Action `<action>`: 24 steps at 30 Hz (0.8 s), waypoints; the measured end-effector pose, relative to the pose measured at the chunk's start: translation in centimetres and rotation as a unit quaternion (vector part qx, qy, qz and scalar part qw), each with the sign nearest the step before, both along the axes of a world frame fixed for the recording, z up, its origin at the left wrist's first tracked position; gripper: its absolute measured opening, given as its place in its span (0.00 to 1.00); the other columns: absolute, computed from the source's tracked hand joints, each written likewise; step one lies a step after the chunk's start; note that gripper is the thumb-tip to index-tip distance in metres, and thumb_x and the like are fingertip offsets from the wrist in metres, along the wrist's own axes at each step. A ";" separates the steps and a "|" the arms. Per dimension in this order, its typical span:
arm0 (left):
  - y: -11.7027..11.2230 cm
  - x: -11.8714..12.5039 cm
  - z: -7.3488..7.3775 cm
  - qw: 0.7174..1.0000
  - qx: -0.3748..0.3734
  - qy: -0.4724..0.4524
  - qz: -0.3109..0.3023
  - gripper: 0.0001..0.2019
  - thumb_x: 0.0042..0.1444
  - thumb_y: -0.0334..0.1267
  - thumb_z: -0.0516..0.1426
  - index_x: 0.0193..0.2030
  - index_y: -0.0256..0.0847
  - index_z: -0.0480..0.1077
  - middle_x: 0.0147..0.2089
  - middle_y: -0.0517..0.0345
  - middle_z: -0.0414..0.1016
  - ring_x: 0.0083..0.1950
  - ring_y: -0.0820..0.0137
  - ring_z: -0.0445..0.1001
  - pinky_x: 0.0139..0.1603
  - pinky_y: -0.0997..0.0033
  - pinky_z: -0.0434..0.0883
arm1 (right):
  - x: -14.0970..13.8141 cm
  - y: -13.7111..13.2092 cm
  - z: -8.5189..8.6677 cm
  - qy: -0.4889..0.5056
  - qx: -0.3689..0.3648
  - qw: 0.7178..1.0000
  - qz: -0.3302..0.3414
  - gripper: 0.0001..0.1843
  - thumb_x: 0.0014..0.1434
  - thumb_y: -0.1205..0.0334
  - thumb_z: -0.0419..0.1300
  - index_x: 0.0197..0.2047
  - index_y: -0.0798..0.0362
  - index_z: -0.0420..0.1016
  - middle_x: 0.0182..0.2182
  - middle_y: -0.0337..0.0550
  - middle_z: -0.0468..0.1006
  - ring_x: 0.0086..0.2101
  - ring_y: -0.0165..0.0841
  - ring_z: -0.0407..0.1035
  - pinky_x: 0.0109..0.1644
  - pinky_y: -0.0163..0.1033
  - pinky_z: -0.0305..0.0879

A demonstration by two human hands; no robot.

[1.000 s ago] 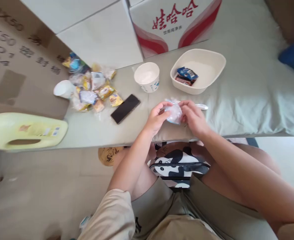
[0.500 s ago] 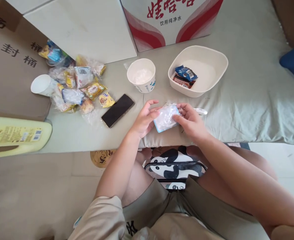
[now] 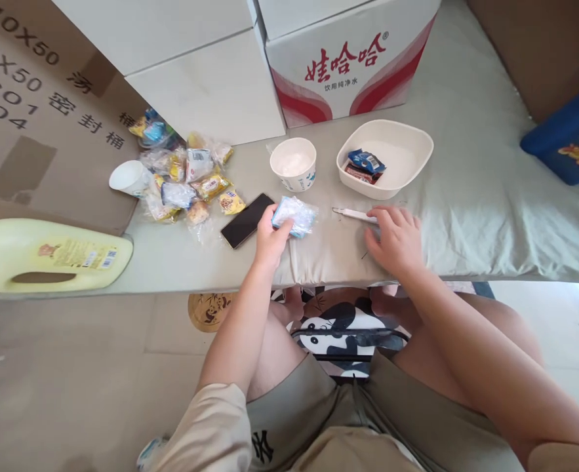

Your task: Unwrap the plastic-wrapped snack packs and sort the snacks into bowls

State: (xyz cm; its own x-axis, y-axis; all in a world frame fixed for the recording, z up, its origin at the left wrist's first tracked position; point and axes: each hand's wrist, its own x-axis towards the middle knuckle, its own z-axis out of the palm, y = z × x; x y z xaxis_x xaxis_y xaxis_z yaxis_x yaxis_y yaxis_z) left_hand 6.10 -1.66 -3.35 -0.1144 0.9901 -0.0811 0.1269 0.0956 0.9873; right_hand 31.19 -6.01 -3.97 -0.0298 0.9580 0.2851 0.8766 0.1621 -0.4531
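In my left hand (image 3: 269,239) is a small packet (image 3: 295,215), pinched between thumb and fingers. Its wrapper is clear and crinkled over a pale face with light blue edges. My right hand (image 3: 397,239) rests over the rear end of a slim white tool (image 3: 355,214) with a thin metal tip, lying on the cloth. The fingertips touch it while the thumb stands apart. A dark phone (image 3: 246,221) lies just left of the packet. Beyond the packet stands a white paper tub (image 3: 294,180) with clear plastic inside.
A cream bowl (image 3: 419,154) holds blue and brown packets (image 3: 366,162). At left, wrapped snacks (image 3: 211,183) are heaped beside a tipped white cup (image 3: 128,178). A yellow jug (image 3: 18,242), a cardboard box (image 3: 33,144) and white cartons (image 3: 348,72) stand around the cloth-covered surface (image 3: 490,242).
My right hand has let go of the packet and moved right, down onto the white tool. The packet is now in my left hand alone, further left. The view has shifted.
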 end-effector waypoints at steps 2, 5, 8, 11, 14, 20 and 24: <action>-0.4 -0.2 -0.1 1.000 -0.028 0.002 -0.010 0.19 0.49 0.40 0.62 0.49 0.44 0.67 0.42 0.56 0.76 0.41 0.66 0.77 0.39 0.66 0.76 | 0.3 0.2 -0.4 -0.034 -0.009 0.999 0.012 0.14 0.65 0.63 0.51 0.50 0.51 0.74 0.51 0.55 0.79 0.55 0.50 0.67 0.55 0.53 0.60; -0.7 -0.3 -0.6 0.997 -0.014 0.060 -0.034 0.21 0.47 0.36 0.64 0.49 0.42 0.69 0.43 0.55 0.77 0.42 0.66 0.77 0.44 0.66 0.75 | 0.4 0.5 -0.5 -0.030 -0.031 0.999 0.009 0.16 0.67 0.63 0.48 0.47 0.51 0.76 0.44 0.54 0.82 0.47 0.48 0.72 0.49 0.49 0.63; -0.7 -0.5 -1.0 0.992 0.013 0.112 -0.058 0.21 0.47 0.35 0.64 0.50 0.41 0.69 0.43 0.55 0.78 0.42 0.67 0.76 0.46 0.66 0.72 | 0.2 0.3 -0.2 0.054 -0.038 0.998 0.005 0.19 0.68 0.59 0.47 0.51 0.51 0.77 0.44 0.52 0.83 0.40 0.44 0.75 0.43 0.46 0.67; -0.6 -0.4 -1.0 0.989 0.011 0.125 -0.077 0.22 0.47 0.35 0.64 0.50 0.41 0.69 0.42 0.55 0.78 0.40 0.66 0.76 0.44 0.67 0.72 | -0.4 -0.2 0.0 0.144 -0.037 0.987 0.058 0.20 0.68 0.56 0.48 0.53 0.49 0.78 0.44 0.50 0.84 0.40 0.42 0.78 0.45 0.46 0.71; -0.7 0.4 -0.7 0.989 0.009 0.112 -0.096 0.23 0.46 0.36 0.66 0.50 0.42 0.70 0.41 0.56 0.79 0.39 0.66 0.77 0.43 0.67 0.73 | -1.1 -0.6 0.0 0.178 -0.052 0.975 0.125 0.21 0.69 0.55 0.48 0.54 0.50 0.79 0.43 0.49 0.84 0.42 0.41 0.79 0.47 0.46 0.73; -0.6 1.6 0.1 0.997 0.021 -0.054 -0.048 0.27 0.42 0.42 0.70 0.50 0.43 0.70 0.42 0.56 0.78 0.40 0.68 0.77 0.41 0.70 0.75 | -1.3 -0.1 -0.2 0.190 -0.048 0.971 0.133 0.22 0.69 0.58 0.48 0.54 0.51 0.80 0.46 0.49 0.84 0.44 0.40 0.80 0.48 0.43 0.74; 0.1 0.8 0.8 0.982 0.042 -0.166 0.075 0.29 0.42 0.44 0.71 0.51 0.45 0.70 0.43 0.56 0.78 0.40 0.70 0.78 0.38 0.73 0.75 | 0.1 0.5 -0.5 0.166 -0.022 0.983 0.074 0.20 0.67 0.59 0.50 0.51 0.48 0.82 0.43 0.46 0.85 0.41 0.41 0.80 0.43 0.43 0.74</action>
State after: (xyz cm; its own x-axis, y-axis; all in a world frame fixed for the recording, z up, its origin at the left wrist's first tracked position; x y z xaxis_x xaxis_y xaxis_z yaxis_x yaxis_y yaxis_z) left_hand 6.88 -1.53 -2.55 -0.2397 0.9691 -0.0575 -0.2134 0.0051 0.9769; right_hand 31.28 -5.49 -4.47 -0.0829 0.9618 0.2607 0.6469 0.2509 -0.7201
